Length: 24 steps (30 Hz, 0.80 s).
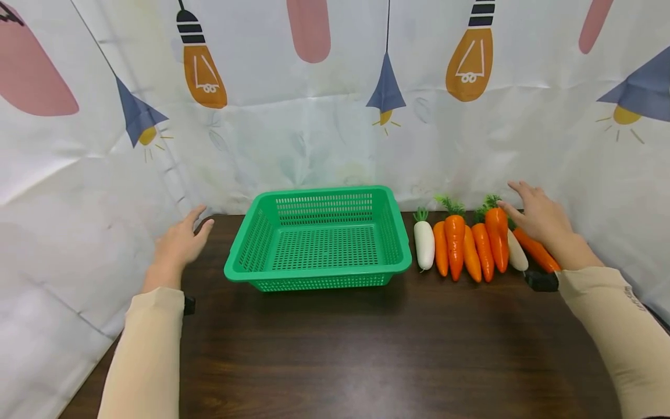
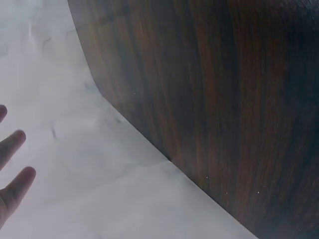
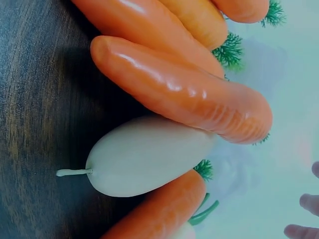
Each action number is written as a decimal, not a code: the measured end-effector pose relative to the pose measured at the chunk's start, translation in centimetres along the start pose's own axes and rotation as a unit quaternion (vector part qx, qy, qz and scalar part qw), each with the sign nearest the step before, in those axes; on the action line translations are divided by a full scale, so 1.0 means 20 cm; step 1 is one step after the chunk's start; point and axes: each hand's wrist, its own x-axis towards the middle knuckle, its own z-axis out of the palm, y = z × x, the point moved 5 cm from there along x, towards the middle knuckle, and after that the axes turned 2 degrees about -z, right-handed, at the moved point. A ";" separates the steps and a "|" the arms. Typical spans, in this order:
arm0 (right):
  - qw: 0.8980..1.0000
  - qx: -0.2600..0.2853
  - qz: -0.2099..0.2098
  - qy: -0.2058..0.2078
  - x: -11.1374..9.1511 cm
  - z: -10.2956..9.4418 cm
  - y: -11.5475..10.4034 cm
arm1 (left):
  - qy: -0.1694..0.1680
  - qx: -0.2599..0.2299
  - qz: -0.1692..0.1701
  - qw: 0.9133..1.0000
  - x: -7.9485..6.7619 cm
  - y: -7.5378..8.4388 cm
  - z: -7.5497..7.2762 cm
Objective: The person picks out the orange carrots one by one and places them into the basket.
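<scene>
Orange carrots: lay in a tight row below and left of the right hand, with the rightmost slanting beneath that wrist.
White radishes: lay at the row's far end from the right hand and, between carrots, just below it.
Green basket: stood well left of the right hand and just right of the left hand.
Right hand: hung above the row's right end with fingers loosely spread, gripping nothing.
Left hand: hung with thumb and fingers apart, gripping nothing.
Rolling risk: seemed likely below the right hand if nudged off-centre, because of rounded, glossy skins and crowded neighbours.
Bumping risk: might have come from the black wrist unit behind the right hand, if lowered.
Reach past the row: looked limited by the printed curtain beyond both hands.
Brown table: spread beneath both.
</scene>
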 end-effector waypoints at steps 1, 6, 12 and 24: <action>1.000 0.005 0.002 -0.002 -0.01 0.00 0.00 | 0.004 -0.005 0.003 1.000 0.00 0.00 0.00; 0.999 0.033 0.011 -0.004 -0.02 0.00 0.00 | 0.021 -0.025 0.022 0.999 -0.01 0.00 0.02; 0.999 0.053 0.013 -0.001 -0.04 0.00 0.00 | 0.022 -0.045 0.037 0.998 -0.01 0.01 0.03; 0.996 0.081 -0.006 0.024 -0.08 0.02 -0.01 | 0.016 -0.099 0.048 0.994 -0.04 0.05 0.05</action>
